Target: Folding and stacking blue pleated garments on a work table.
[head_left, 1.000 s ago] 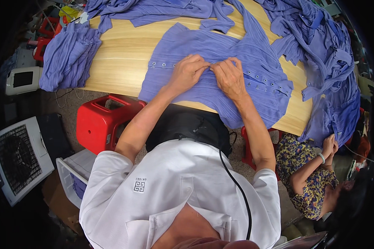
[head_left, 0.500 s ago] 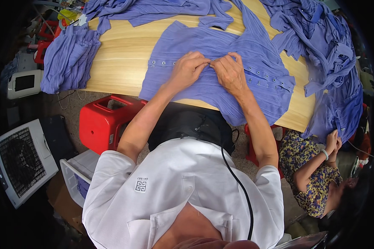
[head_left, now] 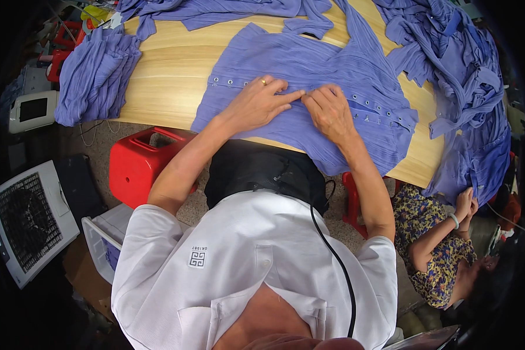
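A blue-purple ribbed top [head_left: 256,49] lies spread on the table, its front strip lined with metal eyelets and small hooks. My left hand [head_left: 256,105], with a ring on one finger, rests on this strip. Its index finger stretches to the right and the thumb stands apart below it. Close beside that fingertip, my right hand [head_left: 332,114] has its thumb and fingers pinched on the strip's edge. The exact bit of fabric or hook between them is hidden. To the right of my right hand, the strip gapes slightly, with eyelets and hooks showing.
A folded blue-purple pile [head_left: 96,81] hangs over the table's [head_left: 163,87] left end. More such garments [head_left: 455,70] are heaped at the right. A red stool [head_left: 137,169] stands below the front edge. At the right, a co-worker [head_left: 431,239] handles hanging fabric.
My left hand has loosened from a pinch, its index finger now stretched out toward my right hand. My right hand stays pinched and has shifted slightly right and down in the picture.
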A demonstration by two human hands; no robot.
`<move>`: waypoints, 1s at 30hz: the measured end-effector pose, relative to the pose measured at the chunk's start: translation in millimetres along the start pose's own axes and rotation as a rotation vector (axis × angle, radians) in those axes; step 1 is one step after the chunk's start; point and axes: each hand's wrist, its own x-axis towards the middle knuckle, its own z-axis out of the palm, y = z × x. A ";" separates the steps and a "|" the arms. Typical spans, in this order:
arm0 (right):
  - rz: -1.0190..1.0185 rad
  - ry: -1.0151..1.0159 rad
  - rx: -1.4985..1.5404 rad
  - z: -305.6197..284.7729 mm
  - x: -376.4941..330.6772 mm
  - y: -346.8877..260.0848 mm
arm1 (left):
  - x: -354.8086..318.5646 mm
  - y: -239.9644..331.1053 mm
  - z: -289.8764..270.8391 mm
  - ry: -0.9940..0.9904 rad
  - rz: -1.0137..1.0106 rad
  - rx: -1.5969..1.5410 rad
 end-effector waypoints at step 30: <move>0.321 0.158 0.042 0.2 2.2 -10.2 | 32.5 18.1 41.0 0.389 -0.167 -0.195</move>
